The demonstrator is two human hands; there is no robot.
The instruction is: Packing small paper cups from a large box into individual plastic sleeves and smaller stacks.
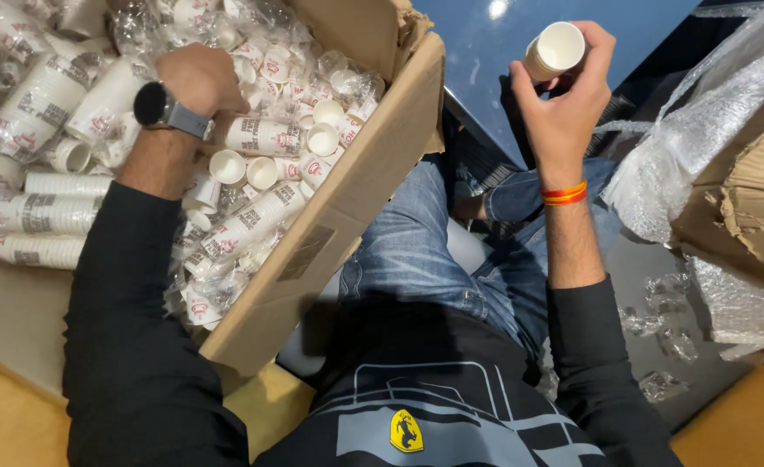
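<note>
Paper cup (pixel 556 49) pinched in right hand (pixel 563 104) grip.

Both arms wear long black sleeves (pixel 140 346), pushed up a little so the forearms are bare below the cuffs. On the left wrist sits a watch (pixel 152 105) with a round black face and a grey strap. The right wrist carries thin bands (pixel 564 193) in orange and red, stacked close together. The black top (pixel 434 415) has a pale grey-blue graphic printed across the chest and a small yellow shield badge with a dark figure. The legs are in faded blue jeans (pixel 416 251).
</note>
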